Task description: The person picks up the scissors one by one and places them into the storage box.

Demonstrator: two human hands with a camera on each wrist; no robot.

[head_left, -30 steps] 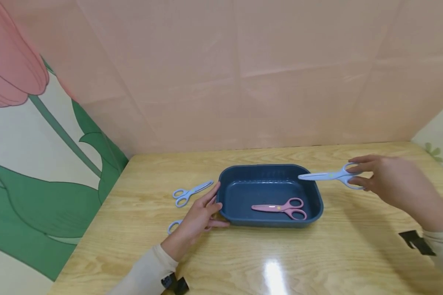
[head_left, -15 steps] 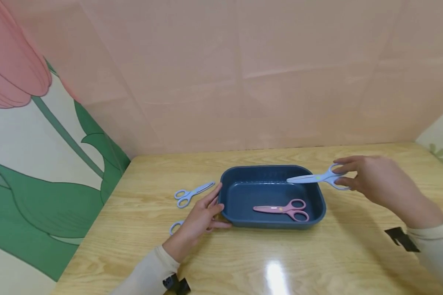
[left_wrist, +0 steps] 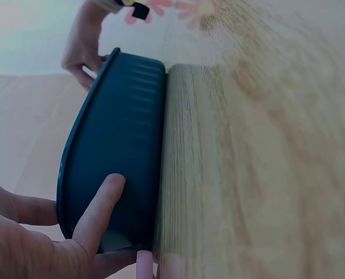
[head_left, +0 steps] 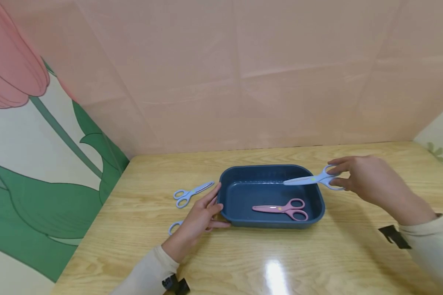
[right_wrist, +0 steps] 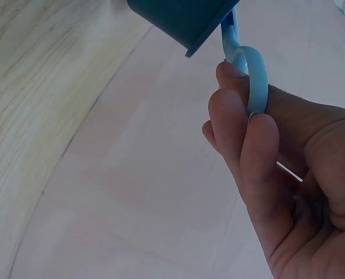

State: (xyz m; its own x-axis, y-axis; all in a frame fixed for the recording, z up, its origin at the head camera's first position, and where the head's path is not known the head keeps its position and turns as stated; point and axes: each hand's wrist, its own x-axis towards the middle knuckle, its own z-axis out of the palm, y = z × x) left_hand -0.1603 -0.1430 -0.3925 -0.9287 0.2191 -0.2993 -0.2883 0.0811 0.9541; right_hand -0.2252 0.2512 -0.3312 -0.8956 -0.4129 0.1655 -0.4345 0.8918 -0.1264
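Observation:
In the head view, my right hand (head_left: 373, 180) pinches the finger loops of light-blue scissors (head_left: 306, 180). The closed blades point left, over the right end of a dark-blue rectangular tray (head_left: 277, 224). A pink pair of scissors (head_left: 278, 209) lies inside that tray near its front wall. My left hand (head_left: 198, 217) rests against the tray's left end with extended fingers; in the left wrist view, one finger (left_wrist: 99, 212) presses flat on the outer wall. From the right wrist, a blue loop (right_wrist: 256, 81) shows between my fingertips.
Left of the tray lies another blue pair of scissors (head_left: 193, 194) on the wooden table (head_left: 133, 233). A further blue handle loop (head_left: 175, 228) shows partly from behind my left hand, with a bit of pink near the fingers. A pink sheet (head_left: 236, 82) covers the wall behind.
My right hand has moved left with the blue scissors, bringing the blades farther over the tray and slightly lower. The left hand, the tray and the pink scissors stay in place.

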